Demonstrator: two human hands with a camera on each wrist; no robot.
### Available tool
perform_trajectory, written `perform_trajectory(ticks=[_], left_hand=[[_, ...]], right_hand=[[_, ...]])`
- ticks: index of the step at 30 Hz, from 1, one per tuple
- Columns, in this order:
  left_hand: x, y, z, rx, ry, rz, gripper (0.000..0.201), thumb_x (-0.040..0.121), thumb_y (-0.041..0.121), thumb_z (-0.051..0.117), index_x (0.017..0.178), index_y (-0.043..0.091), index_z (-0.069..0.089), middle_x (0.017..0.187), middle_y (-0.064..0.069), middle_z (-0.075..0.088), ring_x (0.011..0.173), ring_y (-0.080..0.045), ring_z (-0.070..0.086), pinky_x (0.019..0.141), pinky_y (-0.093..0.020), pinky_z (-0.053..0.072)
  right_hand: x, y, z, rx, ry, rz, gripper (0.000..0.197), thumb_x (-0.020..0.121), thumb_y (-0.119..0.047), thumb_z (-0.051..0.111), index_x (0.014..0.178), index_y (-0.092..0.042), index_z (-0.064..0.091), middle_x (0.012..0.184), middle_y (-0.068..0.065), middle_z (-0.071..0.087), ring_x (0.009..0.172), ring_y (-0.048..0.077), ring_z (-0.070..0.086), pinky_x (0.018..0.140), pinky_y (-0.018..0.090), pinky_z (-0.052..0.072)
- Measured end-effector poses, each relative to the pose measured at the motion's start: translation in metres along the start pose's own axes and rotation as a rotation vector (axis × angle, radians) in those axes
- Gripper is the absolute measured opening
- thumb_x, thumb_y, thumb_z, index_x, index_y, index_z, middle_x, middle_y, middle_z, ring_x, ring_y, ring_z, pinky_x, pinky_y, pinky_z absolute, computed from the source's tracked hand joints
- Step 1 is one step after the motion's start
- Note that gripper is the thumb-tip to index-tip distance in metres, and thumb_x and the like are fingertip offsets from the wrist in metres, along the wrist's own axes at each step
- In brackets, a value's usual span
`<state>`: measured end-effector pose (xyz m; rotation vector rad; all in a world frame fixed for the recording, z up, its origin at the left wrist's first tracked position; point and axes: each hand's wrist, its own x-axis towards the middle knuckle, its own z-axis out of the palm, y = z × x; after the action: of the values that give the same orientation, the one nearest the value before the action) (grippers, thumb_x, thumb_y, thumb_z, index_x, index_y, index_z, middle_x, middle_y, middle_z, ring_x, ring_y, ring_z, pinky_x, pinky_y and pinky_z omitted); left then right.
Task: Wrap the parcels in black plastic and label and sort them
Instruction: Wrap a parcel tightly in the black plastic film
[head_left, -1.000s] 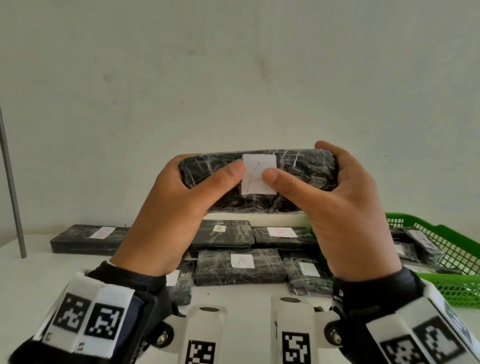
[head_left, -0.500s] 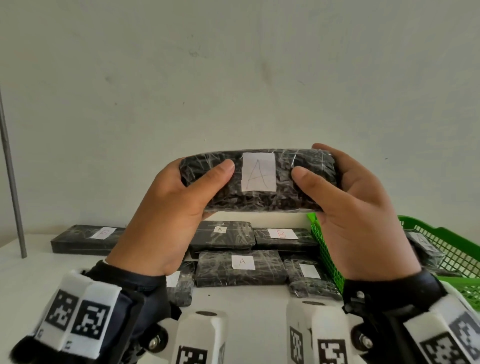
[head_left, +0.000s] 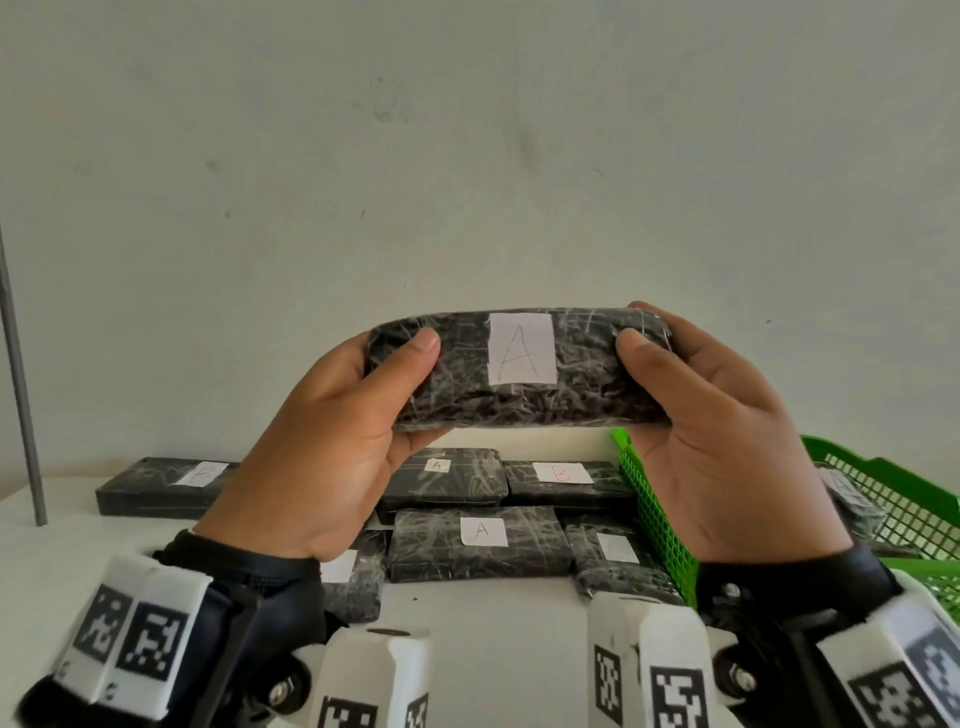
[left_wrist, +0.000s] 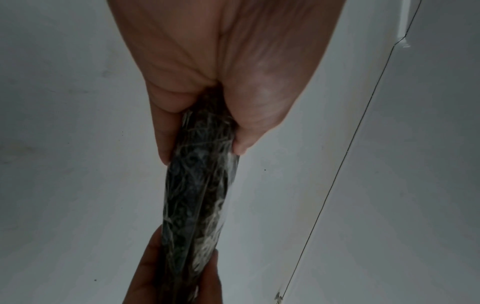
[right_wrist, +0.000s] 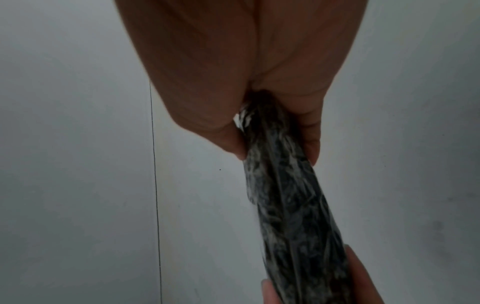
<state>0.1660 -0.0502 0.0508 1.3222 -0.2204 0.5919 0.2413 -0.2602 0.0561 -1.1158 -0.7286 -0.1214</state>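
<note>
A black-wrapped parcel (head_left: 582, 384) is held up in front of the wall, its white label (head_left: 522, 349) marked "A" facing me. My left hand (head_left: 332, 441) grips its left end, thumb on the front face. My right hand (head_left: 722, 431) grips its right end the same way. The left wrist view shows the parcel (left_wrist: 200, 197) edge-on, pinched between my left hand's (left_wrist: 207, 115) thumb and fingers. The right wrist view shows the parcel (right_wrist: 288, 201) edge-on in my right hand (right_wrist: 272, 115).
On the white table (head_left: 498, 608) lie several wrapped parcels: one labelled A (head_left: 478, 540), another A (head_left: 447, 475), one labelled B (head_left: 563, 475) and one at far left (head_left: 166, 486). A green mesh basket (head_left: 893, 499) with parcels stands at right. A metal pole (head_left: 21, 374) rises at left.
Both thumbs have slid outward from the label to the parcel's ends, uncovering the "A". The parcel has stayed raised at about the same height.
</note>
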Motion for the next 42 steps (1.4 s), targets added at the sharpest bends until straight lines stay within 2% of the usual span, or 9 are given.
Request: perform_trajectory(ticks=[8, 14, 17, 20, 23, 28, 31, 38, 42], left_hand=[[-0.002, 0.001, 0.002, 0.081, -0.089, 0.029, 0.01, 0.066, 0.028, 0.074, 0.073, 0.026, 0.081, 0.089, 0.001, 0.081, 0.086, -0.01, 0.078, 0.073, -0.021, 0.062], [-0.003, -0.001, 0.009, 0.224, -0.068, 0.075, 0.033, 0.068, 0.037, 0.094, 0.097, 0.031, 0.08, 0.106, 0.0, 0.08, 0.104, -0.018, 0.076, 0.098, -0.041, 0.053], [-0.002, -0.001, 0.009, 0.191, -0.019, 0.052, 0.05, 0.072, 0.061, 0.079, 0.108, 0.027, 0.074, 0.112, -0.002, 0.078, 0.11, -0.021, 0.074, 0.104, -0.049, 0.049], [-0.001, -0.004, 0.008, 0.177, 0.085, 0.038, 0.064, 0.074, 0.078, 0.067, 0.112, 0.028, 0.074, 0.115, -0.006, 0.077, 0.113, -0.026, 0.071, 0.109, -0.056, 0.046], [0.0, -0.007, 0.011, 0.188, 0.188, 0.096, 0.042, 0.072, 0.066, 0.072, 0.101, 0.036, 0.075, 0.111, 0.002, 0.077, 0.112, -0.022, 0.071, 0.107, -0.052, 0.049], [-0.005, -0.011, 0.015, 0.346, 0.123, 0.074, 0.049, 0.081, 0.071, 0.069, 0.117, 0.038, 0.067, 0.108, 0.019, 0.072, 0.106, -0.003, 0.067, 0.096, -0.03, 0.047], [-0.004, -0.016, 0.02, 0.289, 0.08, -0.106, 0.066, 0.079, 0.079, 0.063, 0.119, 0.027, 0.071, 0.112, -0.001, 0.076, 0.113, -0.017, 0.071, 0.097, -0.04, 0.055], [-0.002, -0.015, 0.019, 0.175, 0.1, -0.06, 0.054, 0.078, 0.06, 0.071, 0.12, 0.026, 0.072, 0.115, 0.005, 0.078, 0.113, -0.017, 0.072, 0.107, -0.053, 0.048], [-0.008, -0.005, 0.025, 0.302, 0.168, 0.066, 0.064, 0.08, 0.075, 0.067, 0.113, 0.021, 0.069, 0.087, 0.007, 0.071, 0.086, -0.013, 0.068, 0.086, -0.038, 0.055]], right_hand=[[-0.002, 0.0, 0.004, -0.264, -0.054, -0.03, 0.066, 0.084, -0.035, 0.088, 0.137, -0.007, 0.059, 0.117, 0.007, 0.078, 0.114, 0.027, 0.074, 0.108, 0.053, 0.052], [-0.002, 0.001, 0.007, -0.333, -0.001, -0.033, 0.081, 0.074, -0.045, 0.09, 0.139, -0.011, 0.057, 0.115, 0.005, 0.079, 0.11, 0.027, 0.075, 0.104, 0.053, 0.054], [-0.004, 0.0, 0.01, -0.434, 0.067, -0.08, 0.099, 0.059, -0.062, 0.092, 0.142, -0.025, 0.053, 0.122, 0.0, 0.075, 0.116, 0.023, 0.072, 0.104, 0.047, 0.055], [-0.007, 0.0, 0.013, -0.536, 0.068, -0.121, 0.101, 0.06, -0.073, 0.085, 0.145, -0.033, 0.048, 0.132, -0.005, 0.069, 0.125, 0.018, 0.065, 0.107, 0.045, 0.053], [-0.008, 0.002, 0.017, -0.458, 0.086, -0.035, 0.101, 0.063, -0.087, 0.075, 0.145, -0.033, 0.051, 0.137, -0.003, 0.067, 0.129, 0.022, 0.063, 0.108, 0.052, 0.052], [-0.007, 0.001, 0.015, -0.444, 0.178, 0.001, 0.071, 0.07, -0.072, 0.079, 0.119, -0.023, 0.066, 0.104, 0.004, 0.08, 0.097, 0.027, 0.078, 0.09, 0.053, 0.061], [-0.009, -0.003, 0.017, -0.449, 0.234, -0.037, 0.078, 0.065, -0.072, 0.08, 0.124, -0.025, 0.06, 0.104, 0.005, 0.078, 0.097, 0.027, 0.077, 0.087, 0.052, 0.062], [-0.013, -0.009, 0.03, -0.535, 0.26, -0.071, 0.063, 0.074, -0.055, 0.081, 0.123, -0.027, 0.051, 0.088, -0.007, 0.067, 0.07, -0.004, 0.062, 0.063, 0.013, 0.051], [-0.016, -0.013, 0.037, -0.569, 0.248, -0.048, 0.073, 0.071, -0.063, 0.082, 0.123, -0.022, 0.05, 0.084, -0.011, 0.063, 0.068, -0.016, 0.057, 0.059, 0.005, 0.045]])
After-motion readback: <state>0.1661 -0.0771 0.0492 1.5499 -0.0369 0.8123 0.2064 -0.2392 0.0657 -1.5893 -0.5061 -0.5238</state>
